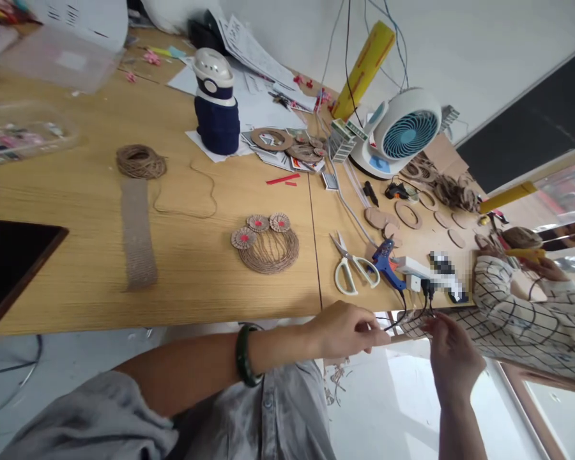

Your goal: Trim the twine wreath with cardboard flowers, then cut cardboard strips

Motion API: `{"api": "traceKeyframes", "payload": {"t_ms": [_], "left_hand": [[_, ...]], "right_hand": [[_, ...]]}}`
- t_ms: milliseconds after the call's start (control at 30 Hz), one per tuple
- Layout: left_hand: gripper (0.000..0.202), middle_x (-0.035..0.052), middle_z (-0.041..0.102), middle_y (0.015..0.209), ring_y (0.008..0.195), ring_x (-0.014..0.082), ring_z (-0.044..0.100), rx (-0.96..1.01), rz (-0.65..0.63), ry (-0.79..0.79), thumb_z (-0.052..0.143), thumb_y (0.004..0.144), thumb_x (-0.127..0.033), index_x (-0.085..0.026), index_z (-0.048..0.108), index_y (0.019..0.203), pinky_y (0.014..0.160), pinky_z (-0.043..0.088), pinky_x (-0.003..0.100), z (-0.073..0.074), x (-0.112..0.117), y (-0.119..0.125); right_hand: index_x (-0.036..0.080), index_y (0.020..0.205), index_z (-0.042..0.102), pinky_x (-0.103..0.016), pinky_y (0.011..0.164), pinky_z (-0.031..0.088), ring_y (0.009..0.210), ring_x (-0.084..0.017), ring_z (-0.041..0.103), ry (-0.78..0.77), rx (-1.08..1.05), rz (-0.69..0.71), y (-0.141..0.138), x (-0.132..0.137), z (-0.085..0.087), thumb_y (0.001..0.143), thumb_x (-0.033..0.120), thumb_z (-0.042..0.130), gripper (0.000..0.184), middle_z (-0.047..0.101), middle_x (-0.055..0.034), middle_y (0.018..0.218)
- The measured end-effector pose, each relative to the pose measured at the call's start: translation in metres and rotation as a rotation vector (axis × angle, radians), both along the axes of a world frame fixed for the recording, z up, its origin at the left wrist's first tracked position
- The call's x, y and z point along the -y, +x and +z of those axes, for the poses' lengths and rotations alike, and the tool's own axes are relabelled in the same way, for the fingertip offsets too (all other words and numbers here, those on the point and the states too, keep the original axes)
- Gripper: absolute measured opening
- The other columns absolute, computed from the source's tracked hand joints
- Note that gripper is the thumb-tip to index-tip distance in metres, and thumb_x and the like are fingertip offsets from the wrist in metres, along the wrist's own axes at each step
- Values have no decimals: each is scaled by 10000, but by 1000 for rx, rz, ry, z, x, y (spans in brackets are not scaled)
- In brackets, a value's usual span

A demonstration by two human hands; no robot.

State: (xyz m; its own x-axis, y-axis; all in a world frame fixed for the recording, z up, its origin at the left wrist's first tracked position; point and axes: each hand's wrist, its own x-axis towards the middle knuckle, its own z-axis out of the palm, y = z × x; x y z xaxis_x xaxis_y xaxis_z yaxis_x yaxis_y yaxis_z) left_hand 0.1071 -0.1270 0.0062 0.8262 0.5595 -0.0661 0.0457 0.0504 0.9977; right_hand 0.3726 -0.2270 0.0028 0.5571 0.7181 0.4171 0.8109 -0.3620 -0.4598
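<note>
- Facing each other, the left hand [345, 331], with a green bangle [243, 355] on its wrist, and the right hand [453, 358] are held just off the front edge of a wooden table [196, 300].
- The fingers of both hands are drawn close together, but whether anything thin is gripped between them cannot be told.
- Thin black cords [405, 313] are led from a white power strip [412, 267] over the table edge and are hung between the two hands, near the right hand's fingertips [434, 326].
- A blue hot glue gun [387, 265] and white-handled scissors [354, 268] are laid just beyond the cords.
- A plaid sleeve [522, 319] of a co-worker is seen at the right, and a twine bundle [522, 237] is held there by that person's hand [541, 268].
- Cardboard rings [408, 214] are scattered near a desk fan [405, 131].
- A twine ball [140, 161], a burlap strip [138, 233] and a twine-wound ring with rosettes [267, 243] are set farther left.
</note>
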Motion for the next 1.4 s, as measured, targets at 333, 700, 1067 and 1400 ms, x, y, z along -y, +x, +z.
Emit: {"api": "traceKeyframes", "payload": {"t_ms": [333, 700, 1067, 1400], "left_hand": [[318, 83, 716, 1249, 1232, 229, 624, -358, 742, 871, 503, 1010, -231, -233, 628, 1302, 1077, 501, 395, -26, -7, -163], [1075, 310, 256, 1640, 1545, 407, 204, -686, 678, 1066, 503, 921, -679, -33, -4, 1615, 1211, 304, 595, -53, -52, -172], [1231, 281, 233, 1655, 1556, 379, 189, -747, 524, 1048, 484, 807, -839, -6, 63, 1610, 1232, 269, 540, -52, -72, -171], [1357, 276, 277, 1641, 1528, 393, 276, -779, 466, 1049, 519, 701, -911, 4, 98, 1610, 1254, 219, 503, -56, -79, -171]], "right_hand": [[164, 1376, 574, -523, 1154, 433, 1398, -314, 491, -86, 174, 1001, -194, -162, -12, 970, 358, 565, 450, 618, -159, 1409], [114, 1589, 302, -565, 1277, 188, 1574, -297, 204, -250, 322, 1167, -226, -207, -37, 971, 622, 474, 818, 327, -176, 1649], [141, 1554, 399, -536, 1278, 241, 1570, -288, 222, -309, 268, 1284, -228, -213, -37, 970, 593, 499, 745, 367, -117, 1638], [149, 1529, 448, -520, 1277, 264, 1552, -294, 276, -326, 179, 1269, -228, -214, -36, 970, 630, 473, 738, 417, -91, 1613]]}}
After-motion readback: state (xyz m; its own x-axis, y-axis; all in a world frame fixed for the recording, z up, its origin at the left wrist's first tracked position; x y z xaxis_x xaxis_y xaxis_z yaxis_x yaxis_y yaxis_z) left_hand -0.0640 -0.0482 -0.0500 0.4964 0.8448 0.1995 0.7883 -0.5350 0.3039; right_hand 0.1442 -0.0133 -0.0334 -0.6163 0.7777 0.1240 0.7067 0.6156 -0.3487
